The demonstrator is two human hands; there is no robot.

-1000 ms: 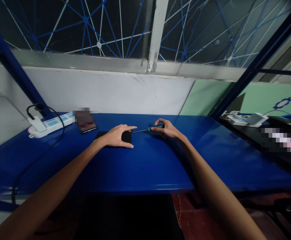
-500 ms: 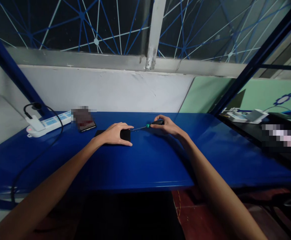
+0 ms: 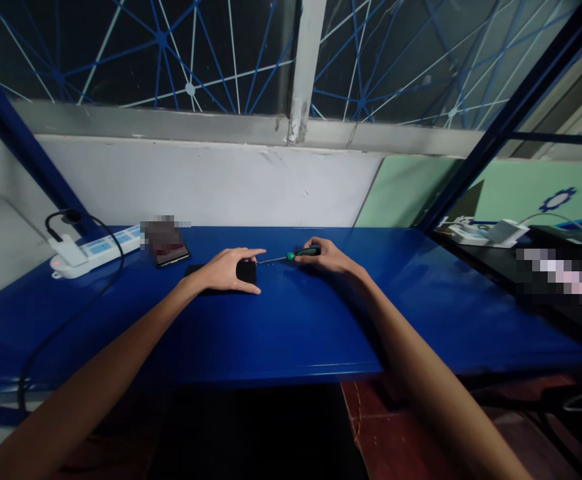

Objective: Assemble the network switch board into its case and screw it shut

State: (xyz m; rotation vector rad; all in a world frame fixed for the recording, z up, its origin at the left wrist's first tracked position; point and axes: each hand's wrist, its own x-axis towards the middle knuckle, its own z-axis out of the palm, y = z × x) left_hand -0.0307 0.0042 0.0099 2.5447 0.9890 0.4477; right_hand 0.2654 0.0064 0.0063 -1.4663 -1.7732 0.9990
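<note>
My left hand (image 3: 221, 270) lies over a flat black rectangular box (image 3: 247, 275) on the blue table, gripping it with thumb and forefinger spread along its two sides. To its right, my right hand (image 3: 329, 257) is closed around the black-and-green handle of a screwdriver (image 3: 291, 256). The thin shaft points left, and its tip meets the right end of the box near my left fingertips; the exact contact point is too small to make out. Just below the shaft lie a few tiny bits, perhaps screws (image 3: 269, 265).
Behind my left hand lies a dark phone (image 3: 168, 250), partly blurred out. A white power strip (image 3: 88, 255) with a plugged-in adapter and black cable (image 3: 105, 287) is farther left. White devices (image 3: 507, 231) sit at the right, beyond the blue table (image 3: 291, 333).
The screwdriver's handle has turned in my right fingers, so more green shows. Its tip stays at the box's end, and my left hand keeps its hold. The view has shifted slightly.
</note>
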